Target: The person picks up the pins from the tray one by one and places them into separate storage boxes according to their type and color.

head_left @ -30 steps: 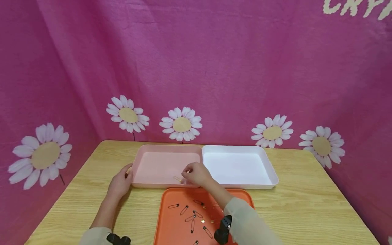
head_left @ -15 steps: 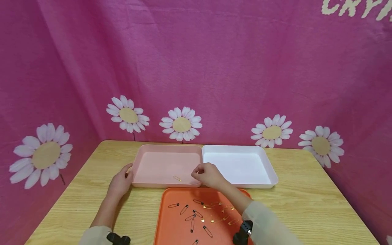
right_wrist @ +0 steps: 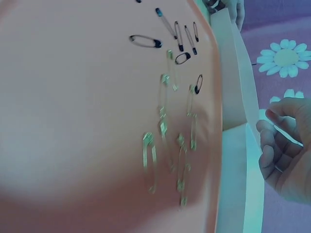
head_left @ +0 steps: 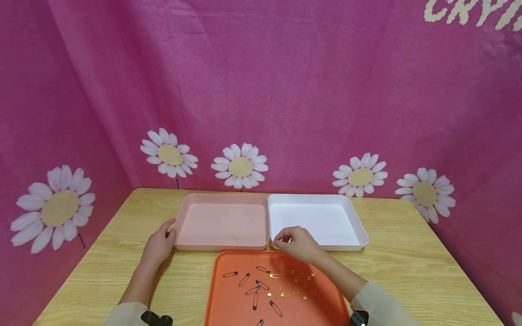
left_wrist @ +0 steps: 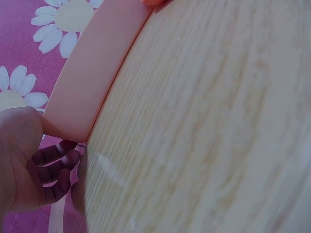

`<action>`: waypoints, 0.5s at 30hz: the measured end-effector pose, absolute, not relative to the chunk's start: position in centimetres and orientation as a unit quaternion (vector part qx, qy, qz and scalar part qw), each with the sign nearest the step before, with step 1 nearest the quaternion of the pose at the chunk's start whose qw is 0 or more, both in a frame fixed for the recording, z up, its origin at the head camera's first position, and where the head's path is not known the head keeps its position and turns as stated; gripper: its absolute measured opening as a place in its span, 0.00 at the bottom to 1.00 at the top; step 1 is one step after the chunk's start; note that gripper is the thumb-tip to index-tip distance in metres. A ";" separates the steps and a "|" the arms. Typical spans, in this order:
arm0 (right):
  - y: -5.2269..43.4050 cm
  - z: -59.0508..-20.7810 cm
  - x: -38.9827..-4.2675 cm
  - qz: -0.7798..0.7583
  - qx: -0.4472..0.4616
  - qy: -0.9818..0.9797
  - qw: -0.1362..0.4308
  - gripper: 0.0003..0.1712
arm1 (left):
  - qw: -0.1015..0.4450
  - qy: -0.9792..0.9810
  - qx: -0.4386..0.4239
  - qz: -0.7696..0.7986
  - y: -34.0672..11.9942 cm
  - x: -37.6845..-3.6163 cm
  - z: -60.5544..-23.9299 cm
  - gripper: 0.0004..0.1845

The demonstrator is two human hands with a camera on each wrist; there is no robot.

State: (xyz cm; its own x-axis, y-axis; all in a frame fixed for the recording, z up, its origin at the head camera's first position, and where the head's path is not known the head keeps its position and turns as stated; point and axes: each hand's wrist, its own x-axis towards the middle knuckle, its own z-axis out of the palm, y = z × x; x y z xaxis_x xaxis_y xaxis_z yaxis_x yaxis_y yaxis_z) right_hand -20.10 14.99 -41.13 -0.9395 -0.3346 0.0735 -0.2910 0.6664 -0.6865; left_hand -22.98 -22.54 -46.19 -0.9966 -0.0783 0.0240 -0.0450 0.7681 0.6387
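My left hand holds the left side of the pink tray, thumb by the rim and fingers bent at the corner in the left wrist view. Inside that tray, near its front wall, lies a gold safety pin. My right hand is over the front left part of the white tray. Its fingers are loosely bent, and nothing shows between them in the right wrist view. Nearer to me, the orange tray bears several black safety pins on its left and several gold ones on its right.
The pink and white trays stand side by side at the back of the wooden table, with the orange tray close in front. A magenta cloth with printed daisies hangs behind and at the sides.
My right hand has moved right, from above the gold safety pin in the pink tray to the white tray's front left corner. The gold pins on the orange tray now show. My left hand stays put.
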 end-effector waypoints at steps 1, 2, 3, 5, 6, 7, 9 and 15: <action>15.3 -41.2 -19.9 -0.369 -0.170 0.913 0.029 0.06 | 0.027 -0.940 0.033 -0.338 -22.5 -23.0 -46.2 0.24; 15.7 -41.3 -19.7 -0.368 -0.169 0.914 0.029 0.06 | 0.029 -0.941 0.033 -0.337 -22.5 -23.0 -46.2 0.24; 16.1 -41.4 -19.5 -0.371 -0.167 0.913 0.033 0.07 | 0.031 -0.941 0.032 -0.336 -22.5 -23.0 -46.3 0.24; 16.9 -41.7 -19.1 -0.373 -0.169 0.912 0.036 0.07 | 0.033 -0.941 0.031 -0.337 -22.5 -23.0 -46.3 0.24; 17.2 -41.8 -18.9 -0.374 -0.171 0.911 0.041 0.08 | 0.034 -0.940 0.031 -0.338 -22.5 -23.0 -46.3 0.24; 17.6 -41.9 -18.7 -0.373 -0.175 0.910 0.045 0.08 | 0.034 -0.939 0.031 -0.340 -22.5 -23.0 -46.3 0.24; 18.4 -42.1 -18.2 -0.372 -0.182 0.908 0.054 0.09 | 0.035 -0.939 0.032 -0.341 -22.6 -22.9 -46.3 0.24; 20.6 -42.8 -17.1 -0.386 -0.208 0.896 0.067 0.08 | 0.038 -0.940 0.030 -0.337 -22.5 -22.9 -46.2 0.24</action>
